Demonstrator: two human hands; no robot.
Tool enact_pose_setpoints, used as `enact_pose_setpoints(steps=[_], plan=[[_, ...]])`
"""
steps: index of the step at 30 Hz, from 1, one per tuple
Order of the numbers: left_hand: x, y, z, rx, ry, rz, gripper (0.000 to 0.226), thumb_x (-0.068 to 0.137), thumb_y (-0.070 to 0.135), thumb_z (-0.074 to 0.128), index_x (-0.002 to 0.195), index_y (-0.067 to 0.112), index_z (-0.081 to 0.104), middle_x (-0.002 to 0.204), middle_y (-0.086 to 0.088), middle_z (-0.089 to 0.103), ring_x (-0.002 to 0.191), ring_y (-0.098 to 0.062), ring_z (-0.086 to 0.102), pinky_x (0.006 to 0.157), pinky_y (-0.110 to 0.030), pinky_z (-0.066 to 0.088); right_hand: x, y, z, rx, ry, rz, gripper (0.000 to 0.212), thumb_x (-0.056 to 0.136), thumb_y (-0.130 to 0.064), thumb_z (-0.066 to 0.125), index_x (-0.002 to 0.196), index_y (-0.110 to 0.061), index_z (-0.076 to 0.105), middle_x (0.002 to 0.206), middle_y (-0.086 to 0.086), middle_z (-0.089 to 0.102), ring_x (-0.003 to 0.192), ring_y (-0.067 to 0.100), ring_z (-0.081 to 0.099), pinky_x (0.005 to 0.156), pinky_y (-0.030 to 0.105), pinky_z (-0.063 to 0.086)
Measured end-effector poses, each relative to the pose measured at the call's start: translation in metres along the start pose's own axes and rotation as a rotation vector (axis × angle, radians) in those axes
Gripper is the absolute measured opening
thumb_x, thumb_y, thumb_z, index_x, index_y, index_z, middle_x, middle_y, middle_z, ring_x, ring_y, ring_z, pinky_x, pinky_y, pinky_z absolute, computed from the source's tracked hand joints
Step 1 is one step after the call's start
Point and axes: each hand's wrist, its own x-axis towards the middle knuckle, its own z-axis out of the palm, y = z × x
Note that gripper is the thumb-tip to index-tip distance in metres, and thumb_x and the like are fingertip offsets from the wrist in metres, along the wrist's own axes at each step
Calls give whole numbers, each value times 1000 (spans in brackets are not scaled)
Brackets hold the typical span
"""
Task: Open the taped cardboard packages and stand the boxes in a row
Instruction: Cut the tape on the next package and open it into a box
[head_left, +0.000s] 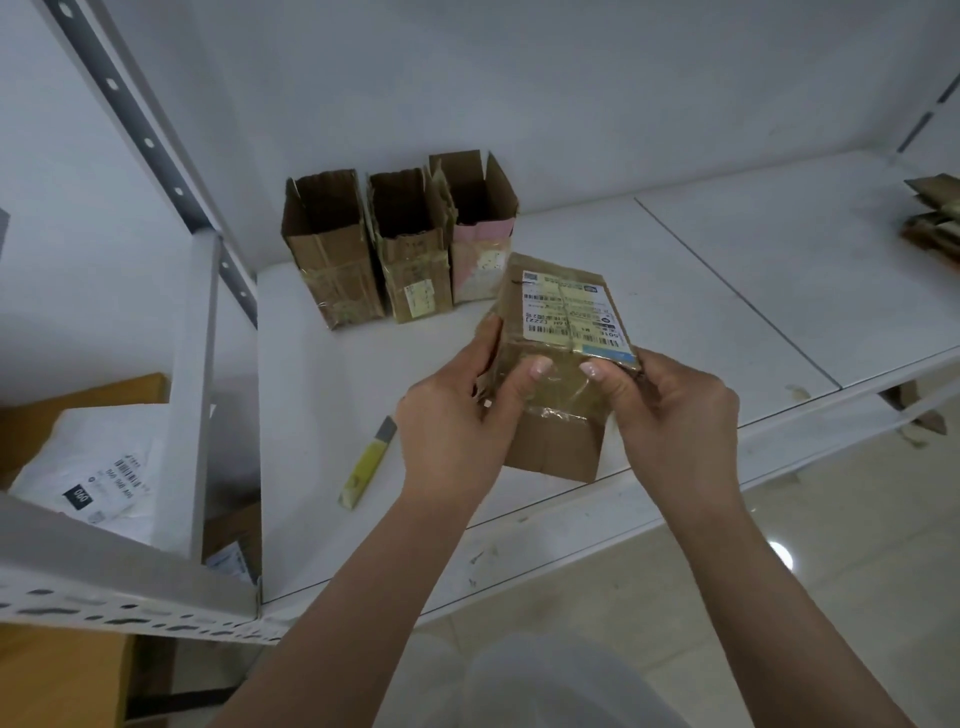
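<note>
Storeroom or parcel-handling room: white slotted-angle steel shelving against a bare wall, opened cardboard boxes standing on the shelf, a labelled white mailer bag at left, flattened cardboard far right, tiled floor.

"[ZZZ]" on package label

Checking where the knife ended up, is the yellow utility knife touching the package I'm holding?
Apart. The head view shows the yellow utility knife lying on the shelf, with bare shelf between it and the taped package.
</note>
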Motion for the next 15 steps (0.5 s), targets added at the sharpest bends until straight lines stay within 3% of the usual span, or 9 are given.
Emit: enact_pose_setpoints(steps=[4, 6, 7, 9, 11, 13, 15], plan=[[7, 6, -18, -240, 3, -75, 41, 89, 70, 34, 111, 51, 64, 100, 22, 71, 98, -1, 67, 86, -38, 57, 13, 6, -19, 133, -94, 71, 42, 80, -59, 66, 70, -18, 71, 48, -8, 57, 49, 15, 50, 51, 31, 39], [18, 10, -23, -252, 13, -89, 30, 95, 65, 30, 106, 56, 58, 97, 32, 66, 101, 3, 63, 88, -33, 54, 15, 7, -23, 204, -148, 89, 45, 78, -56, 69, 68, -12, 71, 49, -9, 57, 51, 17, 53, 52, 31, 44], [22, 13, -24, -254, -25, -76, 30, 98, 62, 29, 114, 54, 54, 102, 37, 63, 107, 8, 59, 91, -25, 50, 14, 5, -25, 242, -174, 100, 43, 78, -55, 71, 68, -13, 72, 50, -8, 60, 52, 16, 57, 53, 30, 47], [24, 16, -20, -272, -167, -39, 52, 96, 65, 24, 138, 42, 44, 132, 31, 52, 129, 6, 45, 107, -26, 40, 12, 0, -25, 324, -213, 127, 37, 74, -51, 67, 70, -14, 73, 57, -2, 67, 55, 12, 64, 54, 25, 52], [20, 14, -15, -245, -294, 13, 77, 86, 80, 16, 149, 39, 31, 156, 13, 33, 147, -6, 23, 120, -38, 25, 11, -2, -26, 330, -216, 129, 43, 73, -49, 65, 73, -8, 74, 65, 13, 69, 63, 29, 67, 61, 38, 58], [14, 11, -12, -214, -344, 63, 87, 80, 85, 12, 148, 36, 33, 158, 12, 26, 149, -5, 9, 121, -31, 17, 11, 1, -27, 313, -209, 126, 50, 71, -53, 66, 75, -4, 74, 68, 21, 68, 72, 42, 65, 69, 54, 57], [11, 11, -11, -232, -382, 75, 85, 80, 84, 14, 141, 31, 39, 146, 25, 29, 148, -1, 5, 113, -11, 15, 10, 2, -28, 295, -214, 133, 58, 70, -59, 70, 73, -2, 73, 68, 22, 67, 72, 44, 64, 68, 58, 55]])
